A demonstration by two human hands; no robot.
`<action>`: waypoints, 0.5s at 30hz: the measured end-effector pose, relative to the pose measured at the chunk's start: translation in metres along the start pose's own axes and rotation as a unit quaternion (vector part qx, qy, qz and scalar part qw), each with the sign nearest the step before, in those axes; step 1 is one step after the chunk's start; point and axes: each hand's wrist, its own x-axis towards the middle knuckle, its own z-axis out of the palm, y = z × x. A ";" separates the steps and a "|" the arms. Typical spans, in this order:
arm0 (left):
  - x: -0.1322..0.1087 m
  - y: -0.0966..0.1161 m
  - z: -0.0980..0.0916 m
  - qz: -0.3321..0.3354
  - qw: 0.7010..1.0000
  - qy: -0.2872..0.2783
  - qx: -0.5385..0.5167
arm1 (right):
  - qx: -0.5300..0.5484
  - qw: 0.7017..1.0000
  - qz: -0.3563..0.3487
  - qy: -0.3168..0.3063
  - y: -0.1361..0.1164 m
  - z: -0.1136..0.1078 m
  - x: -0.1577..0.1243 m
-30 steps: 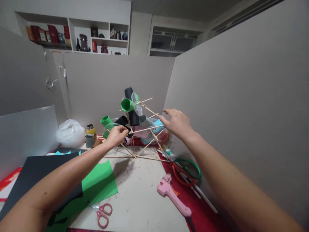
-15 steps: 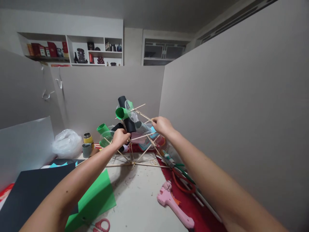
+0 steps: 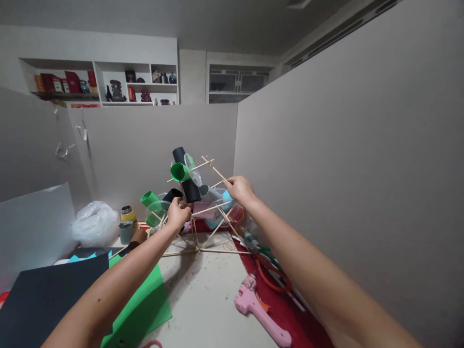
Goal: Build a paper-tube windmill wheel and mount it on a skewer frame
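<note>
A frame of thin wooden sticks [image 3: 221, 251] stands on the table, bearing rolled paper tubes and clear plastic discs. My left hand [image 3: 178, 215] is closed on the frame near its centre, just below a black paper tube [image 3: 191, 191]; its fingertips partly hide what they pinch. In my right hand [image 3: 241, 190] the lower end of a wooden stick [image 3: 219, 172] is pinched. That stick slants up leftward, and its far end crosses a thinner stick [image 3: 200, 166] beside the green paper tube [image 3: 179, 172]. Whether the two sticks touch, I cannot tell.
A pink glue gun [image 3: 250, 302] lies on the right, near red-handled scissors [image 3: 273, 279]. Green paper [image 3: 148, 304] and black paper [image 3: 54, 295] cover the left. Behind stand a grey cup [image 3: 126, 233], a yellow bottle [image 3: 128, 215] and a plastic bag [image 3: 94, 224]. Grey partitions [image 3: 326, 135] enclose the table.
The right hand's stick has risen, its far end now sticking out past the thinner stick. My left hand stays at the frame's centre. The whole view has shifted slightly.
</note>
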 end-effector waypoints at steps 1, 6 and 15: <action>0.000 0.000 0.000 0.005 1.000 -0.001 -0.002 | 0.009 1.000 0.003 0.002 0.002 0.000 0.001; 0.003 0.010 -0.007 0.035 0.999 -0.010 0.012 | 0.057 0.998 0.016 0.016 0.012 0.002 0.006; 0.013 0.044 -0.032 0.091 0.993 -0.016 0.079 | 0.161 0.985 0.034 0.050 0.015 0.007 0.016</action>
